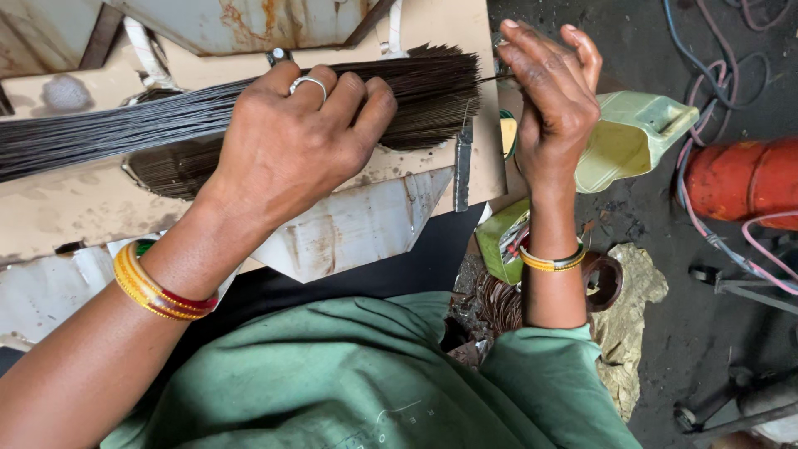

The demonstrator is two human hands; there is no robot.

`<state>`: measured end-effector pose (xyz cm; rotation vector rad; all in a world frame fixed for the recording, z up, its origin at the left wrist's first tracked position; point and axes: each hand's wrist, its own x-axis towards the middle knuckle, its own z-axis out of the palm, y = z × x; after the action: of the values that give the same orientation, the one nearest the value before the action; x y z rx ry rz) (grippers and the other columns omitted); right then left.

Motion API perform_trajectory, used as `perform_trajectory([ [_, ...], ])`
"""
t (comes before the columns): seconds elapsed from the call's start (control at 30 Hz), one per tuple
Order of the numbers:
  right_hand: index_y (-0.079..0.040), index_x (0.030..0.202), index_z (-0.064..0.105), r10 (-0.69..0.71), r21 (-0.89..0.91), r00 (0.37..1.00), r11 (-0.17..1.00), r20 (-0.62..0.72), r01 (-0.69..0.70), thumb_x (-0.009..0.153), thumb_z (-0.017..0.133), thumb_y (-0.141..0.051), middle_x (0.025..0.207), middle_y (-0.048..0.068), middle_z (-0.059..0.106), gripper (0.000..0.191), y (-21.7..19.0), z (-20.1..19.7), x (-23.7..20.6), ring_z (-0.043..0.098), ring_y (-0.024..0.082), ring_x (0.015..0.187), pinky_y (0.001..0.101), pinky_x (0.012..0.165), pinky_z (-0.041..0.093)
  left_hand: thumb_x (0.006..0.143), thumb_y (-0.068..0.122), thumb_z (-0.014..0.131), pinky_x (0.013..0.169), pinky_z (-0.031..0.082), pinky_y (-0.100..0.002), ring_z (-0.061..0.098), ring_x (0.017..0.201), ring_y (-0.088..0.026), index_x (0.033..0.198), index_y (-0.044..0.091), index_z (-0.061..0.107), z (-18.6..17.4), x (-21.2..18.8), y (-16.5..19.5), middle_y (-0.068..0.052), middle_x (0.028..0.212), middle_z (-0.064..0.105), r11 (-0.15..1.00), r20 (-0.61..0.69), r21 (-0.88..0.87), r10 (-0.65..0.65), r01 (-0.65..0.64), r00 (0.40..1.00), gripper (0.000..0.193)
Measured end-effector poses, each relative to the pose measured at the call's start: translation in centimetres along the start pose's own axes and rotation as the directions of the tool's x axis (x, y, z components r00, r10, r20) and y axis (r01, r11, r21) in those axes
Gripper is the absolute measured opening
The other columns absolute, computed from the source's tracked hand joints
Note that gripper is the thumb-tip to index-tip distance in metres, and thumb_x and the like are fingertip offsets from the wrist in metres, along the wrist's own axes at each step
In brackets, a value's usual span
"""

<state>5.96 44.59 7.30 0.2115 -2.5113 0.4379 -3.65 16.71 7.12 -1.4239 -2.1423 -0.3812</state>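
- Left hand point(291, 141) presses down on the bundle of thin dark wires point(166, 120), fingers curled over it, pinning it flat on the beige work plate point(75, 208).
- Right hand point(553, 91) is flat and released, palm against the bundle's right ends, seemingly squaring them.
- A pale green jug point(636, 137) sits further right.

A worn, pale metal surface point(75, 212) with rust stains and chipped paint carried the work; a long bundle of thin dark wires point(125, 129) lay directly across it, running from the left edge to a cut end near the right side; a second fan of dark wire ends point(166, 170) showed in a curved opening just below the bundle; a narrow upright metal strip point(463, 166) stood at the surface's right edge; beyond it, the dark, grimy floor point(657, 274) bore a pale green plastic can point(632, 137), an orange cylinder point(744, 179), pink and blue hoses point(715, 75), and a crumpled yellowish cloth point(636, 308).
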Motion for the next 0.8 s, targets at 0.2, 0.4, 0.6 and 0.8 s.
perform_trajectory([
  [0.2, -0.003, 0.119, 0.079, 0.024, 0.031, 1.000, 0.999, 0.016, -0.024, 0.103, 0.061, 0.012, 0.122, 0.009, 0.079, 0.029, -0.7, 1.2, -0.3, 0.075, 0.024, 0.119, 0.0450, 0.121, 0.035, 0.089, 0.011, 0.066, 0.074, 0.045, -0.031, 0.060, 0.086, -0.018, 0.106, 0.007, 0.066, -5.0, -3.1, -1.0, -0.003, 0.088, 0.057, 0.975, 0.079, 0.099, -0.206, 0.198, 0.975, 0.018],
  [0.4, 0.006, 0.118, 0.077, -0.104, 0.025, 0.994, 0.994, 0.018, 0.103, 0.090, 0.058, 0.020, 0.116, 0.019, 0.079, 0.036, -0.9, 1.4, -0.3, 0.075, 0.029, 0.110, 0.0495, 0.112, 0.036, 0.095, 0.012, 0.063, 0.090, 0.042, -0.035, 0.057, 0.099, -0.023, 0.107, 0.005, 0.062, -9.2, -10.8, -3.4, -0.005, 0.105, 0.057, 0.898, 0.026, 0.195, -0.407, 0.394, 0.913, 0.014],
  [0.6, 0.011, 0.130, 0.068, -0.023, 0.187, 0.998, 0.982, 0.062, 0.011, 0.093, 0.051, 0.030, 0.134, 0.026, 0.068, 0.046, -1.5, 2.0, -0.9, 0.068, 0.037, 0.130, 0.0418, 0.112, 0.059, 0.095, 0.003, 0.061, 0.084, 0.040, -0.034, 0.056, 0.096, -0.020, 0.109, 0.003, 0.061, -8.2, -13.3, -3.5, -0.005, 0.101, 0.055, 0.894, -0.072, 0.183, -0.402, 0.408, 0.913, 0.013],
  [0.8, 0.014, 0.126, 0.065, -0.021, 0.206, 0.996, 0.979, 0.091, 0.002, 0.085, 0.044, 0.034, 0.136, 0.027, 0.066, 0.050, -1.8, 1.9, -0.5, 0.066, 0.037, 0.131, 0.0402, 0.112, 0.055, 0.094, 0.001, 0.064, 0.082, 0.041, -0.034, 0.057, 0.095, -0.019, 0.105, 0.003, 0.061, -8.7, -12.5, -4.3, -0.005, 0.100, 0.056, 0.893, -0.048, 0.172, -0.413, 0.415, 0.909, 0.012],
])
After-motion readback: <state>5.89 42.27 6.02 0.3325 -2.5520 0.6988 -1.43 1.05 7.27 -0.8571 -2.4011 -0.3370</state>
